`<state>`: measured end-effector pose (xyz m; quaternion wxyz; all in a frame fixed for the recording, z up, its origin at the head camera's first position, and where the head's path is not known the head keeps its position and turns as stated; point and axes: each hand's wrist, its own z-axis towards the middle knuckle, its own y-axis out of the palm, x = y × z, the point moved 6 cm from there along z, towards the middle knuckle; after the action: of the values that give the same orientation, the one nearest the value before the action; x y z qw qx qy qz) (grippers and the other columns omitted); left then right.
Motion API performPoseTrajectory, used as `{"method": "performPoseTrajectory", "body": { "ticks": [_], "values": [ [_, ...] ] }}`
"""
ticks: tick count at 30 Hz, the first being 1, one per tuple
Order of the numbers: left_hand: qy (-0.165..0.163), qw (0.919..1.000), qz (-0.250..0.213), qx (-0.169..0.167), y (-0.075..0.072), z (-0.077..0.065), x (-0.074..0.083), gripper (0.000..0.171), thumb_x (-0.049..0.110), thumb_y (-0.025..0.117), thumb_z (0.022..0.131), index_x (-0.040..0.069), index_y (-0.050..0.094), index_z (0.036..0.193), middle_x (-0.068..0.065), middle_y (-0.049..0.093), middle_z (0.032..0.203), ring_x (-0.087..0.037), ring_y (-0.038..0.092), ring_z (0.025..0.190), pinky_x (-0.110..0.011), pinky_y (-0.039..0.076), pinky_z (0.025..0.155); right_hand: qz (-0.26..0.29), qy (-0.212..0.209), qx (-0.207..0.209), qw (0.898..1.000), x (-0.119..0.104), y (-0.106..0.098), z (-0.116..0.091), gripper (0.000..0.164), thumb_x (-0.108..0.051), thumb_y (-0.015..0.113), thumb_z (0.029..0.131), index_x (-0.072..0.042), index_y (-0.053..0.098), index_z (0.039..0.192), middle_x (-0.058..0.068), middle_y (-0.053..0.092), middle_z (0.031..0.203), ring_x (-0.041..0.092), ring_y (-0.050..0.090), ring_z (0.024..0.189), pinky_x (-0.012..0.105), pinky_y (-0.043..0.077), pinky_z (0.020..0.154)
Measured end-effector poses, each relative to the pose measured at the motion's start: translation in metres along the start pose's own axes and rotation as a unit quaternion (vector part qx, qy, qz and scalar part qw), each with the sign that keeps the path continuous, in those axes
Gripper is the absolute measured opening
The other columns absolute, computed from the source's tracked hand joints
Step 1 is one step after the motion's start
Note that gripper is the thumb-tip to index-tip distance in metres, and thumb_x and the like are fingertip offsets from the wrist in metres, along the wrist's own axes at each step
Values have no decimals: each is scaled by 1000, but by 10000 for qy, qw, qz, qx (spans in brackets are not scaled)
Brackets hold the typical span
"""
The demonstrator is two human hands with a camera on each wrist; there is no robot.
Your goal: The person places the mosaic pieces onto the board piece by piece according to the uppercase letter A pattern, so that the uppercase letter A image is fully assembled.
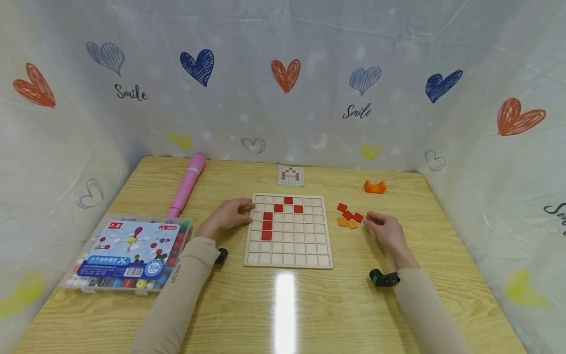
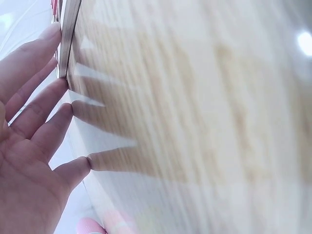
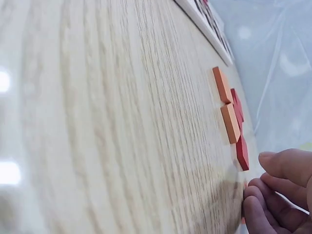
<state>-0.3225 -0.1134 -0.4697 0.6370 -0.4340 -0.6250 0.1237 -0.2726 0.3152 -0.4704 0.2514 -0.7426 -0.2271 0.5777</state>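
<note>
My left hand (image 1: 230, 215) rests beside the left edge of a wooden grid board (image 1: 294, 258), fingers loosely bent and spread. In the left wrist view, the fingertips (image 2: 63, 84) reach the board's side and the tabletop. Several red square tiles (image 1: 267, 225) lie in the board's cells, stepping up the left side to a peak. Right of the board is a small pile of red tiles (image 1: 348, 215) and orange tiles (image 1: 352, 224). My right hand (image 1: 386, 230) is at the pile's right side, thumb apart from the bent fingers. Another orange tile (image 1: 370, 213) shows partly behind its fingertips.
A pattern card (image 1: 290, 175) lies behind the board. Farther right stands an orange curved piece (image 1: 375, 187). At left are a clear box of molecule model parts (image 1: 128, 250) and a pink cylinder (image 1: 186, 186). Printed curtains (image 1: 287, 123) enclose the table.
</note>
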Motion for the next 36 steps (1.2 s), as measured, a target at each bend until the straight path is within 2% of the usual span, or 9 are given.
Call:
{"method": "performPoseTrajectory", "body": {
  "ticks": [7,12,19,25,30,36],
  "values": [
    [21,10000,14,48,0,1,0,44,14,70,94,5,61,136,-19,47,153,-39,35,147,-53,28,123,-105,-215,-152,9996,-3,3,11,52,-21,62,100,-2,49,147,23,55,143,36,53,129,46,46,108],
    [46,9999,84,53,-1,1,0,44,14,71,94,4,61,135,-19,47,153,-39,36,146,-53,28,122,-458,-455,-173,9978,-6,4,16,51,-18,64,98,1,52,144,25,57,139,36,56,121,42,49,98],
    [71,9998,147,60,0,1,0,44,15,71,94,4,61,135,-19,47,152,-40,36,146,-53,29,122,-1029,-964,-67,9900,-10,6,17,38,-12,64,98,5,62,132,30,57,132,45,54,120,57,46,102],
    [95,9999,124,61,0,0,0,44,14,71,94,4,61,136,-19,46,153,-40,35,147,-53,28,123,-1252,-1052,14,9865,-4,1,11,36,-13,65,97,3,65,129,28,62,123,42,58,113,55,49,96],
    [134,9998,151,51,0,-1,1,45,13,71,93,3,61,136,-19,46,154,-40,35,147,-54,28,123,-1293,-1018,-1,9864,2,-4,3,38,-14,64,97,3,63,131,29,60,128,43,57,115,56,49,97],
    [155,9997,148,72,0,-1,3,45,13,71,93,3,60,136,-19,46,153,-40,35,147,-53,28,123,-1111,-829,-176,9902,6,-4,0,42,-17,64,98,4,60,134,29,57,132,40,59,113,50,52,92]
  ]
}}
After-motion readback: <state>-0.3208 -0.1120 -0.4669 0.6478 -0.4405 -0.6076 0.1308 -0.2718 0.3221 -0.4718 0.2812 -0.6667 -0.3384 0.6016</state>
